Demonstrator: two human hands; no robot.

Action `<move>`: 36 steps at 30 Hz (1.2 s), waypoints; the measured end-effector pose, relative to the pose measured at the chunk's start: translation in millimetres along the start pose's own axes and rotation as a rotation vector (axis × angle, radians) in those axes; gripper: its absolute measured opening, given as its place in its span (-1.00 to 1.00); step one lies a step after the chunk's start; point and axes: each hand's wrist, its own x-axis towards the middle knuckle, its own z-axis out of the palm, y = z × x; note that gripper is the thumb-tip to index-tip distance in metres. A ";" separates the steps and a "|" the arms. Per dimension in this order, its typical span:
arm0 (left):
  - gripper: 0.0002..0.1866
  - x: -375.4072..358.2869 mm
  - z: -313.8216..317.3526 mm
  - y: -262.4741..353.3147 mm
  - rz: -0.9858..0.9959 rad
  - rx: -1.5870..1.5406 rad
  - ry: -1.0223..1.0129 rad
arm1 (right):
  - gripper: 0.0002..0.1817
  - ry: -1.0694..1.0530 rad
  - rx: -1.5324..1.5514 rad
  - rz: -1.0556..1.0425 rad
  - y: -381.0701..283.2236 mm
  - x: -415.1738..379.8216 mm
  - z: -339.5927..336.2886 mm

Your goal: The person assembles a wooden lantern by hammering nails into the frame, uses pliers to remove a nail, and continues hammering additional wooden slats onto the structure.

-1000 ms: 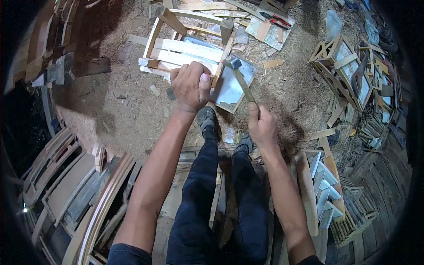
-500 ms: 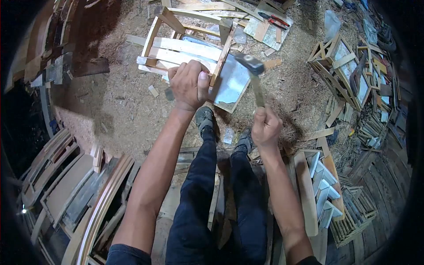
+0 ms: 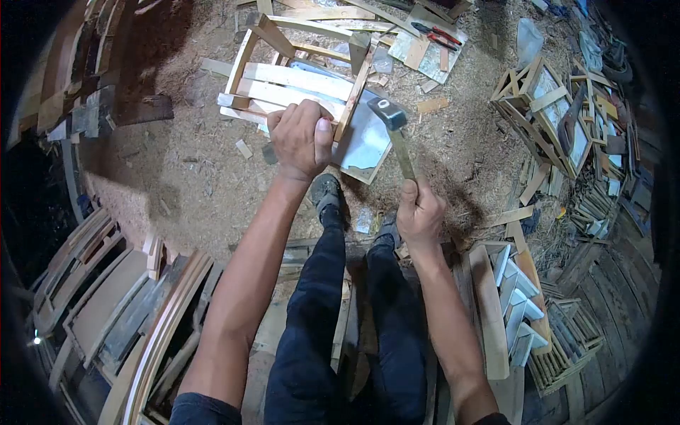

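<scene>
My left hand [image 3: 302, 140] is closed around the near corner of a small wooden frame with slats [image 3: 297, 79], which looks like a chair or stool. The fingers hide the part of the wood they grip. In my right hand [image 3: 423, 212] is a hammer [image 3: 391, 120], held by its handle. Its dark head is raised, just right of the frame's near corner and apart from it. Beneath the frame's right side lies a pale board [image 3: 365, 142] on the ground.
Red-handled pliers [image 3: 435, 32] rest on a board at the top. To the right stands a wooden frame [image 3: 545, 106] with a handsaw [image 3: 569, 127] on it. Wooden chair-like parts [image 3: 106, 297] are stacked at lower left. Sawdust and offcuts cover the ground.
The hammer has moved slightly left and down, its head now tilted differently. My right hand shifted a little left with it. My left hand stays on the frame.
</scene>
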 end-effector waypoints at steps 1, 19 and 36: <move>-0.66 -1.7 1.0 -0.7 -0.004 -0.001 -0.005 | -0.49 -0.004 -0.002 0.005 -2.9 0.9 1.0; -0.64 -1.6 -0.7 -0.9 -0.009 0.018 -0.022 | -0.54 -0.008 0.055 0.067 -18.1 4.6 -1.8; -0.67 1.4 -2.9 0.5 -0.031 -0.017 -0.061 | -0.74 -0.082 0.139 0.296 -56.5 -11.6 -5.7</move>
